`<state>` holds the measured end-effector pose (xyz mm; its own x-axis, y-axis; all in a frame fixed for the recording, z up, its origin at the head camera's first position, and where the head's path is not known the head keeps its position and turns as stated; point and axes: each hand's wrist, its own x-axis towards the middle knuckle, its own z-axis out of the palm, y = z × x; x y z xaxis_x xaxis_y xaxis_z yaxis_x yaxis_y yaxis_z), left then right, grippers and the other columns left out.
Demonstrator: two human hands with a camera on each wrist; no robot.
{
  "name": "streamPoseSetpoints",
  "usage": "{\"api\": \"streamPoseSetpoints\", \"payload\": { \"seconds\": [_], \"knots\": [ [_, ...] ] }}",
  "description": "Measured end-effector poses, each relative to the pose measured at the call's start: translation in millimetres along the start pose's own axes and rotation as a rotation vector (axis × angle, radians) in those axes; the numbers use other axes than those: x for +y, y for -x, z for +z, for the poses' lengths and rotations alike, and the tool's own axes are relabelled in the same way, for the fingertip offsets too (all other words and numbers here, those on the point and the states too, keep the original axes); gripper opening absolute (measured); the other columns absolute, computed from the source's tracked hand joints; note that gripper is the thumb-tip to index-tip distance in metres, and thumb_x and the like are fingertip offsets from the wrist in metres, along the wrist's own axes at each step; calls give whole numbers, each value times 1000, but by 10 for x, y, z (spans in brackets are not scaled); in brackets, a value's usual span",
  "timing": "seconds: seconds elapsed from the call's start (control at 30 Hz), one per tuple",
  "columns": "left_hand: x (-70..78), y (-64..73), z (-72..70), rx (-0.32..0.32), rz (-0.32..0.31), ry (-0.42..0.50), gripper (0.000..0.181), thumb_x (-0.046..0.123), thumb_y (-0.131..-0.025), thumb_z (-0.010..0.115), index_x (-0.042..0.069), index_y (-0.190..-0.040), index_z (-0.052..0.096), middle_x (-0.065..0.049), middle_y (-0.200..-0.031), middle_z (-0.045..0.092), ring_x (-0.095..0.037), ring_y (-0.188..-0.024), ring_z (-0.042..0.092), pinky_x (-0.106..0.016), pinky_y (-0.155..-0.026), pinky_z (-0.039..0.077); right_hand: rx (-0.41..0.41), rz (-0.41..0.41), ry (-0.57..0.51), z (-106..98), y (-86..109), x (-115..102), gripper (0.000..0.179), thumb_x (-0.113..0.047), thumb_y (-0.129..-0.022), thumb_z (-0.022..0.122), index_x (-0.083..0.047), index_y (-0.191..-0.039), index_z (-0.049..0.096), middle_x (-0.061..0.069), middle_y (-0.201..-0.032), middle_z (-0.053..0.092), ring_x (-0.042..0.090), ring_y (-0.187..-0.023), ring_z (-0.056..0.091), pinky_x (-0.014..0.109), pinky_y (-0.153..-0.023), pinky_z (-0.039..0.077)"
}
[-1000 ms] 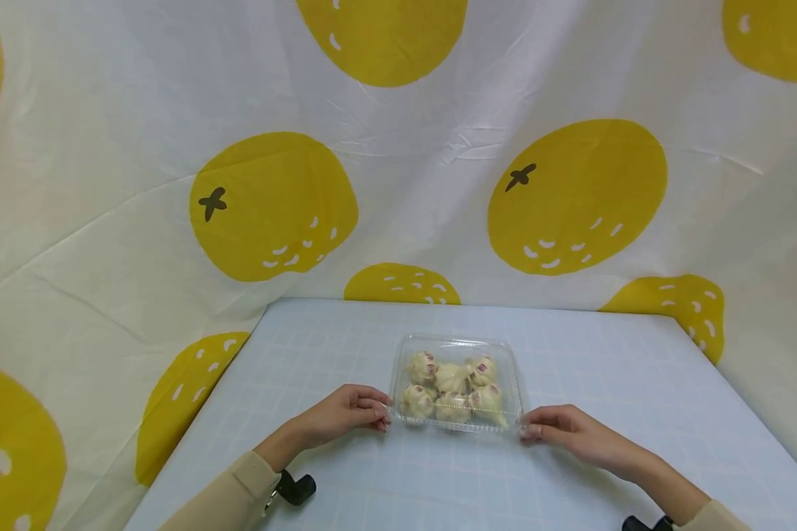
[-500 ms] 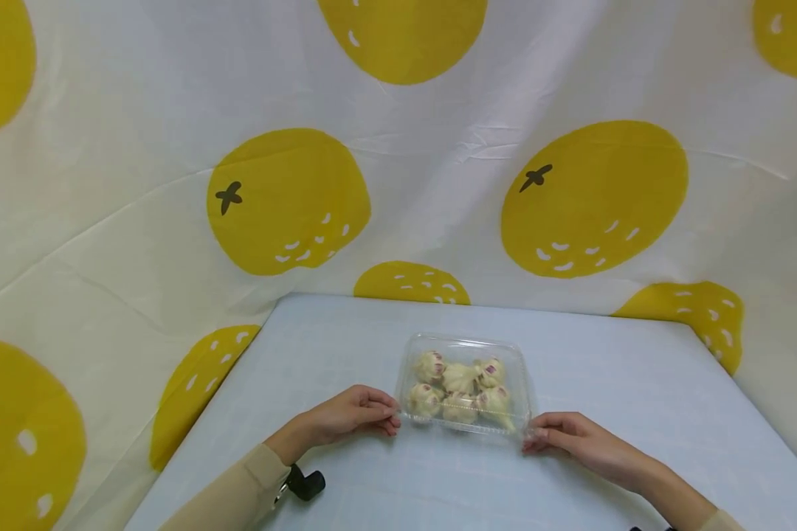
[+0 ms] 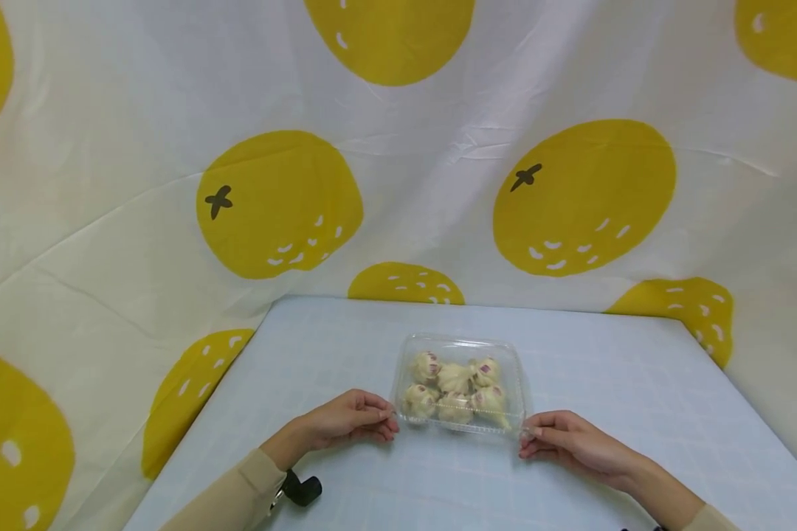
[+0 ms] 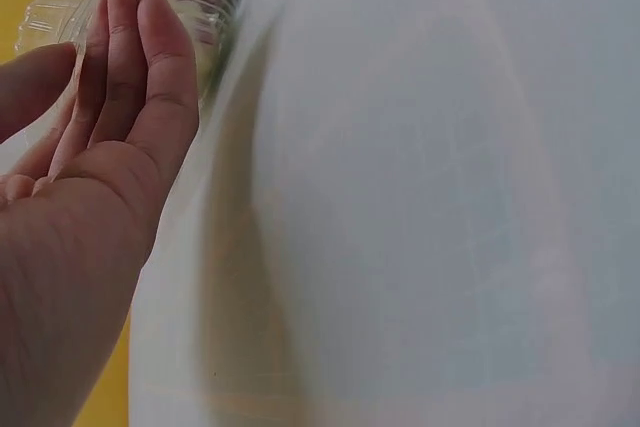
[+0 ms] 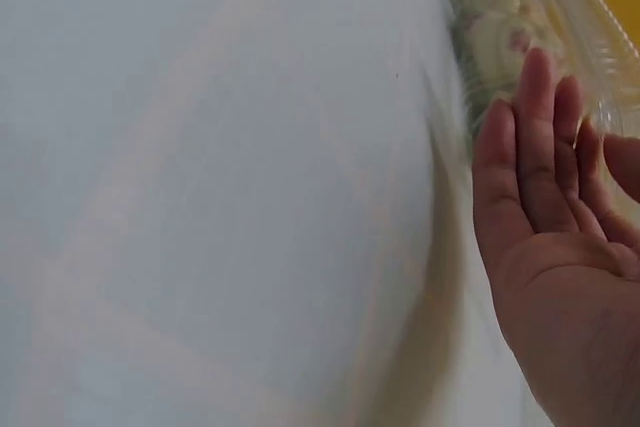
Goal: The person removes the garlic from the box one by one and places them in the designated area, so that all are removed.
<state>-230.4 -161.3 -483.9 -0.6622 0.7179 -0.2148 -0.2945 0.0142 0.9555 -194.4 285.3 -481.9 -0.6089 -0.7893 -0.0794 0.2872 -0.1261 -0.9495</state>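
A clear plastic clamshell container point(image 3: 461, 346) with its lid down lies on the table, with several garlic bulbs point(image 3: 454, 378) showing through it. My left hand point(image 3: 345, 420) pinches the rim at the near left corner between thumb and index finger. At the near right corner my right hand point(image 3: 574, 442) pinches the rim the same way. In the left wrist view the other fingers point(image 4: 165, 67) extend below the rim, beside the container's side. The right wrist view shows the fingers point(image 5: 537, 137) likewise along the side, with the bulbs close behind them.
A pale blue checked cloth covers the table point(image 3: 438, 487). Behind and to the left hangs a white curtain point(image 3: 425, 184) with large yellow fruit prints. A black wrist camera point(image 3: 302, 488) sits under the left sleeve point(image 3: 229, 490).
The head view has shifted slightly sideways and back. Both hands keep to the container's near corners, their lower fingers a little lower than before. The container has hardly moved.
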Motion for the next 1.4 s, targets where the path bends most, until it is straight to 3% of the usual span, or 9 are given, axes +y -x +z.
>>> {"api": "streamPoseSetpoints", "payload": {
  "seconds": [0.43,0.77,0.93,1.13,1.4],
  "knots": [
    [-23,22,-10,-49,35,15,40,11,-106,56,-21,-130,50,-9,-107,73,-16,-98,72,-27,-87,58,136,34,91,154,-10,-60,29,-11,-111,42,11,-122,58,15,-115,65,24,-108,67,39,-100,54],
    [-37,17,-19,-67,32,15,40,9,-106,54,-22,-131,48,-9,-108,73,-16,-99,72,-26,-86,58,146,-9,125,194,-34,-15,28,-10,-111,41,11,-119,58,14,-114,64,22,-108,67,37,-99,54],
    [-40,17,-30,-61,27,5,40,10,-107,53,-21,-132,49,-9,-108,73,-16,-99,72,-26,-86,58,155,-22,200,189,-31,-22,28,-9,-111,43,13,-117,58,15,-111,64,23,-105,68,37,-97,55],
    [-45,17,-38,-62,19,-3,40,11,-107,53,-19,-132,51,-8,-108,73,-15,-98,72,-25,-85,57,195,11,289,171,-39,-49,29,-12,-110,47,14,-112,59,17,-108,65,22,-100,68,38,-93,57],
    [-61,21,-38,-47,13,14,40,12,-106,56,-17,-132,51,-6,-108,72,-15,-98,71,-24,-78,58,211,21,298,127,-43,-48,33,-14,-111,45,15,-110,59,17,-106,65,21,-97,68,40,-91,58]
  ]
}}
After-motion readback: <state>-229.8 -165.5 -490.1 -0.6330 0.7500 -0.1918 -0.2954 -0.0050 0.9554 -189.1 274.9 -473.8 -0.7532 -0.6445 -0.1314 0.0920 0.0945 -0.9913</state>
